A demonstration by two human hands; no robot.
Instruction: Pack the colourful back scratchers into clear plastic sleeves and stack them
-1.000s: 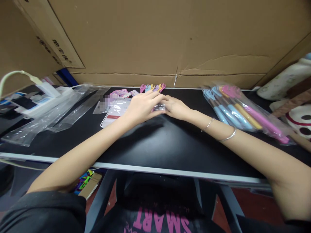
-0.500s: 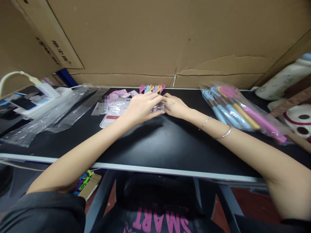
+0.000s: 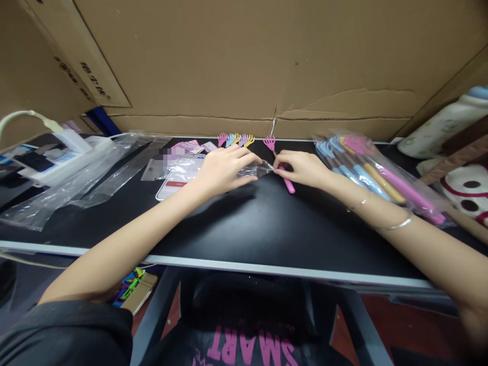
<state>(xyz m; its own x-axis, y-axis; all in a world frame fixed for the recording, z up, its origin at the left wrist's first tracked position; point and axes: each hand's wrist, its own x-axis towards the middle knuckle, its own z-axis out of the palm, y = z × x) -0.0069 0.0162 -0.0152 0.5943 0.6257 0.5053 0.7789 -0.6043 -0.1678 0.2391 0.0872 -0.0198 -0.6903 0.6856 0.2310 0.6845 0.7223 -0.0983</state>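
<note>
I'm at a small packing station. Brown cardboard sheets wall in the far edge of the black table. Clear plastic sleeves lie left of my left hand, and a bagged bundle of pastel plastic scratchers lies right of my right hand.

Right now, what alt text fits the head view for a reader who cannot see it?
The left hand holds a small clear bag on a black table while the right hand grips a pink hand-shaped scratcher beside the bag's end. More coloured scratchers lie along the back edge; a packed bagful lies at right.
</note>
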